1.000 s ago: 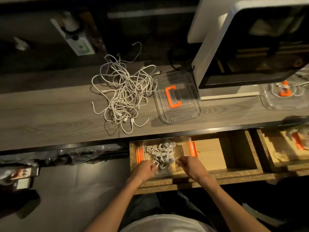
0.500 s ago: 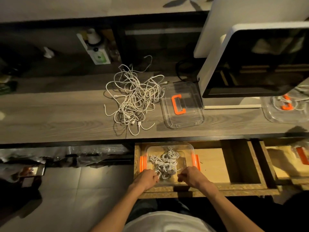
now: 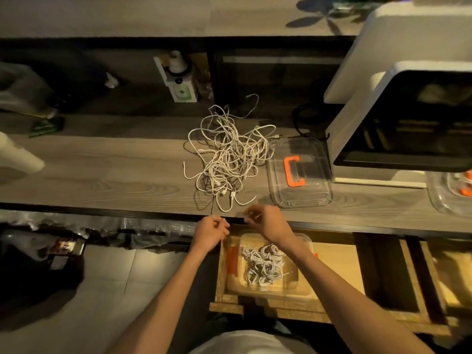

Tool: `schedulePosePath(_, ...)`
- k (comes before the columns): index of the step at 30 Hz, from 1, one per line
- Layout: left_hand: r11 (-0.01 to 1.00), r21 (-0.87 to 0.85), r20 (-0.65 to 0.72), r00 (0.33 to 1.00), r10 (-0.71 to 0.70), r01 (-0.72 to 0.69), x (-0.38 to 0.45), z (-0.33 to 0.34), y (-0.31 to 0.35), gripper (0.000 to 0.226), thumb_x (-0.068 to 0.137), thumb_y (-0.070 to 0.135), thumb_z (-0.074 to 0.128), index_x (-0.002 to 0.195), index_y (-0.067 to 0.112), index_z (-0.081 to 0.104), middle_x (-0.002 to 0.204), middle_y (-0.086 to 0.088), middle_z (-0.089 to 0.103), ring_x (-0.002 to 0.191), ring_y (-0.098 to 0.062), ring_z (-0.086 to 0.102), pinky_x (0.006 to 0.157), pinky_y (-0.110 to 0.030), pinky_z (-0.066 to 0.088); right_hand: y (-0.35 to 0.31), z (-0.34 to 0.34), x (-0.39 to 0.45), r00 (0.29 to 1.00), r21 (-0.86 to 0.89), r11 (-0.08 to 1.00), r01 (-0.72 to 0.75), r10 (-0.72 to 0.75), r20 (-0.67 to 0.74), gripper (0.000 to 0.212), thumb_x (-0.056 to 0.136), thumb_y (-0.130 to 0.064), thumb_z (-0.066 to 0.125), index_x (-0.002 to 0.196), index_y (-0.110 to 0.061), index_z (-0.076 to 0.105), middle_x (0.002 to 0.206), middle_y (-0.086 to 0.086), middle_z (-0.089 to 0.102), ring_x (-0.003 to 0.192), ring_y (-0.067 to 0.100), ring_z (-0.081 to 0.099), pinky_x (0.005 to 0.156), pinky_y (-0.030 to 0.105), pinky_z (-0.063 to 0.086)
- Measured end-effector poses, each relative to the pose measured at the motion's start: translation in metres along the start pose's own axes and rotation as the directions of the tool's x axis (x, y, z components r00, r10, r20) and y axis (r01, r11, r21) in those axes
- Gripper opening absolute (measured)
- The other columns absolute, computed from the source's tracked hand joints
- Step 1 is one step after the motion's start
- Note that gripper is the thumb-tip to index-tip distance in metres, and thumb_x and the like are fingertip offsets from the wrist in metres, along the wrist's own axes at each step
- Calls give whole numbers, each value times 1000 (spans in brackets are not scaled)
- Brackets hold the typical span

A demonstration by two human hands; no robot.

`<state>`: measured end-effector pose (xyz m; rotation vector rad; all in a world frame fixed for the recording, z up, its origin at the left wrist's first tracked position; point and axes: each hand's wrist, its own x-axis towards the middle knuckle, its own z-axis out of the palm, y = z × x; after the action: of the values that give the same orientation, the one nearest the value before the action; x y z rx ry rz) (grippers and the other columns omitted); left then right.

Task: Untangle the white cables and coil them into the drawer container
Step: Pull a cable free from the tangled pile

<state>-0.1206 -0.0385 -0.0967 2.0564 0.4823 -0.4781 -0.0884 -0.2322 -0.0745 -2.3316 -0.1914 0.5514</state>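
Observation:
A tangled heap of white cables (image 3: pixel 227 159) lies on the grey wooden desk (image 3: pixel 102 175), its lowest loops near the front edge. Below, an open drawer (image 3: pixel 339 267) holds a clear container (image 3: pixel 304 290) with orange clips, and several coiled white cables (image 3: pixel 264 264) lie inside it. My left hand (image 3: pixel 210 232) hovers at the desk's front edge with fingers loosely curled and nothing in them. My right hand (image 3: pixel 265 221) is beside it, just under the heap's lowest loops, blurred, fingers loosely curled, with no cable seen in it.
The container's clear lid (image 3: pixel 314 192) with an orange handle lies right of the heap. A large white appliance (image 3: pixel 398 118) stands at the back right. Another clear container (image 3: pixel 444 198) sits at the far right above a second open drawer (image 3: pixel 449 277).
Both hands have left the container in the drawer and risen to the desk's front edge, close to the tangled heap. The view has tilted up.

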Motion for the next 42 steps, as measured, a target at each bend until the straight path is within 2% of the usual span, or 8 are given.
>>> schedulePosePath(4,997,-77,-86,996,0,-6,20,-23,13,21,104,10,49,91,9,66,70,-2,68,49,-7,58,51,-18,46,-39,12,45,996,-152,986,62,-53,67,39,85,-19,81,123,-22,71,115,9,73,104,26,70,93,37,56)
schedulePosePath(14,845,-529,-5,996,88,-77,37,-68,64,24,108,2,34,109,1,58,116,-21,69,108,-28,69,88,-28,57,-37,30,50,985,-360,917,172,-148,92,15,96,-18,69,111,-18,65,136,6,45,104,30,64,88,41,54)
schedulePosePath(21,941,-123,270,901,339,-317,61,-91,113,43,97,60,48,125,30,59,118,14,70,108,-2,64,89,-27,51,-85,-66,51,929,32,970,242,-222,-296,6,101,-11,61,97,-13,57,81,0,70,73,15,68,67,35,57)
schedulePosePath(25,789,276,317,828,464,-548,78,-96,143,7,96,37,65,103,35,65,90,18,68,83,0,65,73,-25,52,-108,-130,54,854,155,951,269,-162,-494,5,106,-15,55,101,-14,55,79,0,70,69,8,70,63,24,57)
schedulePosePath(29,793,266,164,836,524,-549,103,-109,157,21,102,19,54,87,27,66,62,15,63,53,0,60,55,-29,47,-117,-192,53,762,349,903,251,38,-647,5,106,-14,55,104,-10,59,84,1,74,77,8,75,69,24,60)
schedulePosePath(33,754,370,131,833,537,-544,135,-121,157,19,100,25,56,86,30,68,76,18,68,71,4,63,81,-38,53,-110,-225,45,692,403,878,256,125,-711,6,107,-17,55,106,-13,60,94,7,76,93,14,77,86,36,62)
schedulePosePath(38,822,-5,-34,822,569,-570,130,-135,202,15,102,11,54,96,13,68,77,3,74,74,-6,69,70,-22,50,-107,-228,38,826,702,666,253,228,-515,14,109,-9,46,119,-2,53,90,13,73,89,23,78,87,42,62)
schedulePosePath(42,750,-283,-164,801,576,-598,111,-158,269,8,104,10,53,107,5,59,78,-4,72,71,-16,71,69,-26,58,-114,-234,40,855,560,816,144,183,-485,33,109,-3,42,134,-16,57,95,12,69,69,10,63,63,24,51)
